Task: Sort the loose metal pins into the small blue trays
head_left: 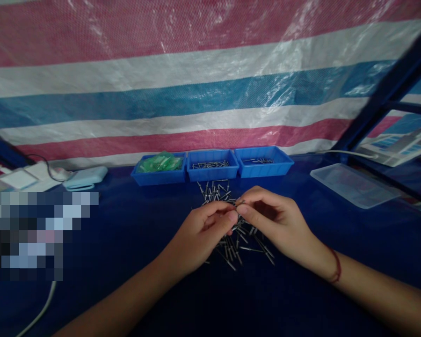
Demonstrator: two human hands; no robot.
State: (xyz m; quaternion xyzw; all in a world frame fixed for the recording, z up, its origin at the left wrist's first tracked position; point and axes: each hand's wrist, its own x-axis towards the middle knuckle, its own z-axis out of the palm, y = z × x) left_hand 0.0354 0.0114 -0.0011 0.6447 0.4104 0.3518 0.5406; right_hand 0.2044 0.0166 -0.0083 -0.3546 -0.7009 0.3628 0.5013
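Note:
Many thin metal rivets (230,249) lie in a loose pile on the dark blue table (133,248). Over the pile my left hand (208,227) is closed, thumb against fingers, close to the other hand's fingertips. My right hand (272,215), with a red string at its wrist, pinches a small metal rivet (241,203) between thumb and forefinger. Part of what lies between the fingertips is hidden. Behind the pile stand three blue bins: the left bin (159,178) holds green plastic bags, the middle bin (213,174) and the right bin (266,170) hold metal pieces.
A clear plastic lid (354,186) lies at the right. At the left are a light blue object (86,177), white adapters (24,177), cables and a blurred-out patch. A striped sheet (196,84) hangs behind the table, beside a dark metal frame (382,98).

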